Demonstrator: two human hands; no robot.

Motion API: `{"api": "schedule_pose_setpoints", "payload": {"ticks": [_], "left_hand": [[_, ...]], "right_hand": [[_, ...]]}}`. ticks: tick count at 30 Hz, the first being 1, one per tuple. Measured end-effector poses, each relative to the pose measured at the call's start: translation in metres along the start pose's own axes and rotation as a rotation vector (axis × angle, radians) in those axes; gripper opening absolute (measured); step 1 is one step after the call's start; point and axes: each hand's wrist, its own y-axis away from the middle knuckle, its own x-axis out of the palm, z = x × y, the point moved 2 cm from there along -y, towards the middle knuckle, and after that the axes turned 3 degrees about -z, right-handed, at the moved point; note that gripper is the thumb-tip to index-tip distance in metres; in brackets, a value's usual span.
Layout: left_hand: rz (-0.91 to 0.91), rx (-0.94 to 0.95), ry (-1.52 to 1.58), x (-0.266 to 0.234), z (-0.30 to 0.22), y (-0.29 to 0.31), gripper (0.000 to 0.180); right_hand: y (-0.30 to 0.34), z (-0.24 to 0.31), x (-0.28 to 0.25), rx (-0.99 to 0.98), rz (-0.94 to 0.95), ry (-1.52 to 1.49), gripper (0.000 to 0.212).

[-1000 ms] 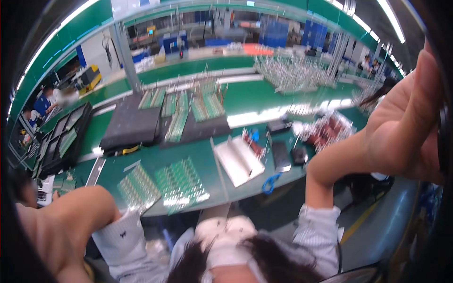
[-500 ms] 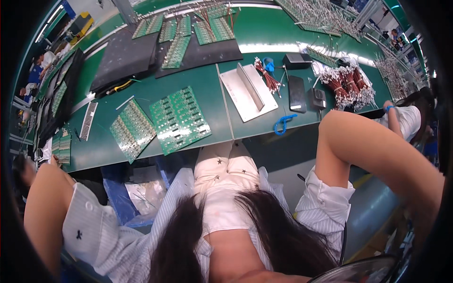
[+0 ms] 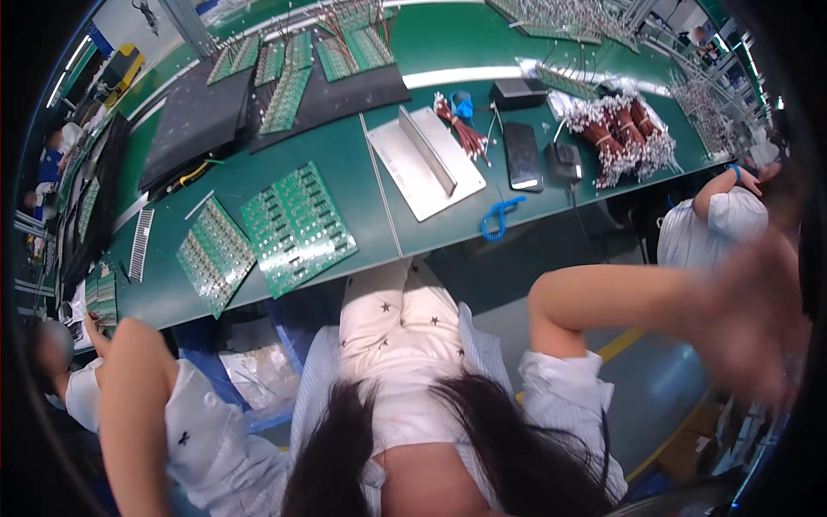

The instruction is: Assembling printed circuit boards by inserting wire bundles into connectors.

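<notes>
The fingers of your right hand [image 3: 749, 319] are blurring near the right rim of the view, so I cannot tell how far they are opening or whether they are holding anything. Your right forearm [image 3: 616, 297] is stretching sideways, showing against the floor [image 3: 655, 379] beyond the desk [image 3: 448, 233]. Your left forearm [image 3: 138, 405] is running down to the lower edge; your left hand is lying outside the view, so I cannot tell its state.

On the desk before you, a larger green circuit board [image 3: 299, 228] is lying near the front edge, with a narrower circuit board [image 3: 217, 256] resting just beside it on the left. A silver plate [image 3: 422, 164] with an upright fin is sitting to their right. Farther right, a black phone [image 3: 522, 155] is lying beside a small black device [image 3: 564, 161], and a blue coiled cord [image 3: 495, 218] is resting by the desk's edge. Bundles of reddish-brown wires [image 3: 629, 129] are lying past the device.
</notes>
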Motion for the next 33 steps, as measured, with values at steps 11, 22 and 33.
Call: {"api": "schedule_pose_setpoints", "payload": {"ticks": [11, 22, 33], "left_hand": [[-0.023, -0.182, -0.154, 0.006, 0.048, -0.018, 0.056], [-0.117, -0.152, 0.239, 0.0, 0.094, -0.047, 0.027], [-0.202, -0.368, 0.267, -0.05, 0.083, -0.03, 0.03]], "right_hand": [[0.088, -0.271, -0.003, 0.504, -0.574, 0.582, 0.012], [-0.054, -0.385, -0.035, 0.402, 0.356, 1.252, 0.027], [-0.046, -0.392, -0.05, 0.558, 0.36, 1.354, 0.021]]}}
